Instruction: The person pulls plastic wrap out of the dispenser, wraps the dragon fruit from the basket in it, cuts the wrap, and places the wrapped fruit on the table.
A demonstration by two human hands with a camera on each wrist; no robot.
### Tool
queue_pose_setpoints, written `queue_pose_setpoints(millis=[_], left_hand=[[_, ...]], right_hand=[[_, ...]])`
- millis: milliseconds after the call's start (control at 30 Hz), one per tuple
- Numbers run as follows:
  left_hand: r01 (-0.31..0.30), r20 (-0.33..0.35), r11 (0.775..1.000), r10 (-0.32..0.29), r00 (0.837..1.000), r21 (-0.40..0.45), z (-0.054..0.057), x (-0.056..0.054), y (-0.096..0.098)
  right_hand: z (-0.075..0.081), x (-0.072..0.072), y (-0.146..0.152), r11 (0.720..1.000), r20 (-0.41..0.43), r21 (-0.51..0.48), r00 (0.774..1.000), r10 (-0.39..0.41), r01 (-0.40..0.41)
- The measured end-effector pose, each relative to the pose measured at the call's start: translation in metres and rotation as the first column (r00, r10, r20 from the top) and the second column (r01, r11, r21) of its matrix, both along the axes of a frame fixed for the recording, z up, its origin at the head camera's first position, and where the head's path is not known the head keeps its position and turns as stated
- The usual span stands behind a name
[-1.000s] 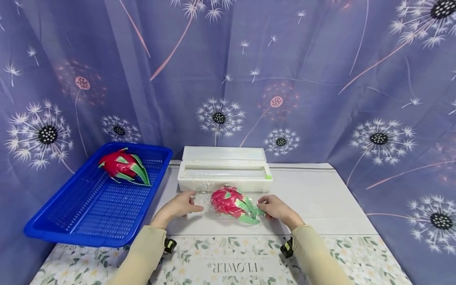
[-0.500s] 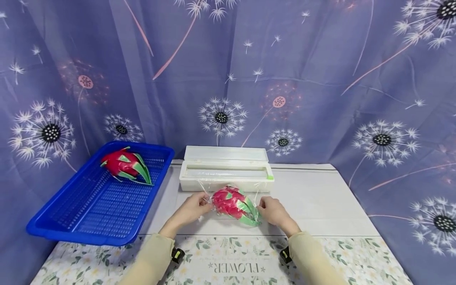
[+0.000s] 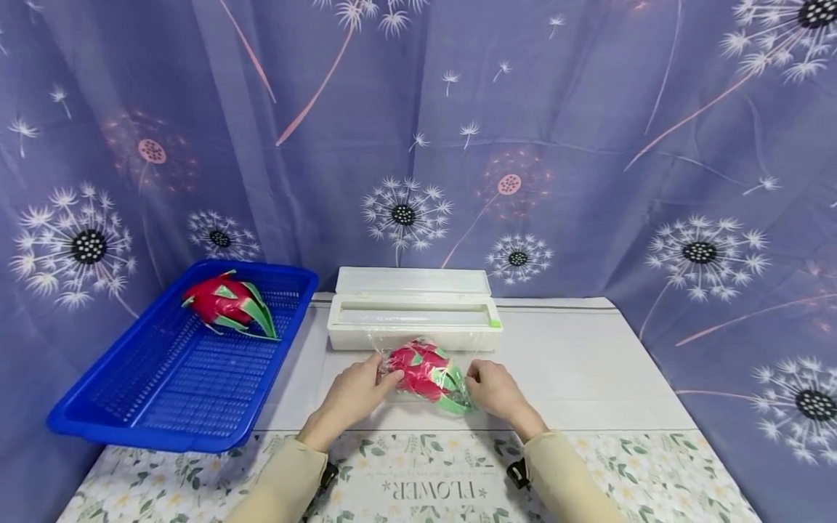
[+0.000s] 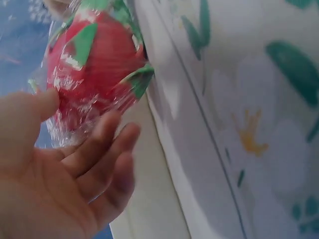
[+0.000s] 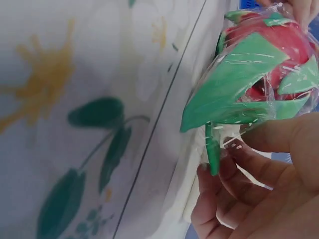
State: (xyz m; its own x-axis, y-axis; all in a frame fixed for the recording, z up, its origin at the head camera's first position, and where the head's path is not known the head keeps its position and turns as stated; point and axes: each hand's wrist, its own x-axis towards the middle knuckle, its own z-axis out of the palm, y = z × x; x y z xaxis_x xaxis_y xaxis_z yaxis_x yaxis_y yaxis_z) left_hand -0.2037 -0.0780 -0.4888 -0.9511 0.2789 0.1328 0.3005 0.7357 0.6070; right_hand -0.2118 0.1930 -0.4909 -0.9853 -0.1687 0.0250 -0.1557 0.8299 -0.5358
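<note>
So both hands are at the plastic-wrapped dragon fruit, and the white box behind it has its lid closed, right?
Not quite: the lid of the white box is open, as the head view shows. The left hand and right hand are indeed at the plastic-wrapped dragon fruit.

A curtained-off table corner, home or studio unclear; violet-blue fabric curtains printed with dandelions [image 3: 569,218] fill the head view's top and sides; a white, flower-printed table covering lettered FLOWER [image 3: 673,479] spans the bottom, below a plain white strip [image 3: 582,370].
</note>
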Motion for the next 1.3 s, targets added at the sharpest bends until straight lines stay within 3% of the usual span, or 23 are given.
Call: queue_pose_setpoints(millis=[167,333,533,633,733,800,967,1033,1233,1300], left_hand=[[-0.105,-0.151,0.987,0.086,0.985,-0.121,0.002,0.005,0.001],[-0.122,-0.242,0.982,0.085,0.967,-0.144,0.003,0.006,0.002],[-0.065,-0.316,0.989,0.021,0.948,-0.130,0.005,0.007,0.008],[0.001,-0.329,0.991,-0.046,0.943,-0.136,0.006,0.006,0.012],[0.090,-0.345,0.983,-0.141,0.928,-0.159,0.006,0.007,0.019],[0.151,-0.365,0.970,-0.213,0.906,-0.191,0.008,0.008,0.025],[0.268,-0.424,0.903,-0.399,0.813,-0.336,0.009,0.010,0.042],[0.277,-0.432,0.875,-0.444,0.785,-0.396,0.008,0.010,0.048],[0.246,-0.444,0.817,-0.507,0.739,-0.522,0.004,0.011,0.065],[0.246,-0.459,0.796,-0.538,0.707,-0.554,0.003,0.013,0.073]], right_hand=[[-0.004,-0.001,-0.004,0.999,-0.005,-0.030,1.000,0.030,-0.030],[-0.007,0.000,-0.003,0.999,-0.010,-0.043,1.000,-0.005,0.004],[-0.004,0.003,0.002,0.990,0.036,-0.120,0.997,-0.069,0.072],[-0.004,0.003,0.008,0.973,0.115,-0.192,0.988,-0.105,0.126],[-0.004,0.003,0.014,0.957,0.169,-0.234,0.976,-0.134,0.172],[-0.005,0.002,0.017,0.949,0.195,-0.251,0.970,-0.141,0.189],[-0.008,-0.001,0.018,0.950,0.175,-0.253,0.975,-0.139,0.181],[-0.009,-0.001,0.019,0.951,0.166,-0.249,0.976,-0.144,0.183],[-0.013,-0.001,0.022,0.941,0.173,-0.268,0.972,-0.162,0.205],[-0.014,-0.002,0.023,0.939,0.181,-0.274,0.970,-0.161,0.207]])
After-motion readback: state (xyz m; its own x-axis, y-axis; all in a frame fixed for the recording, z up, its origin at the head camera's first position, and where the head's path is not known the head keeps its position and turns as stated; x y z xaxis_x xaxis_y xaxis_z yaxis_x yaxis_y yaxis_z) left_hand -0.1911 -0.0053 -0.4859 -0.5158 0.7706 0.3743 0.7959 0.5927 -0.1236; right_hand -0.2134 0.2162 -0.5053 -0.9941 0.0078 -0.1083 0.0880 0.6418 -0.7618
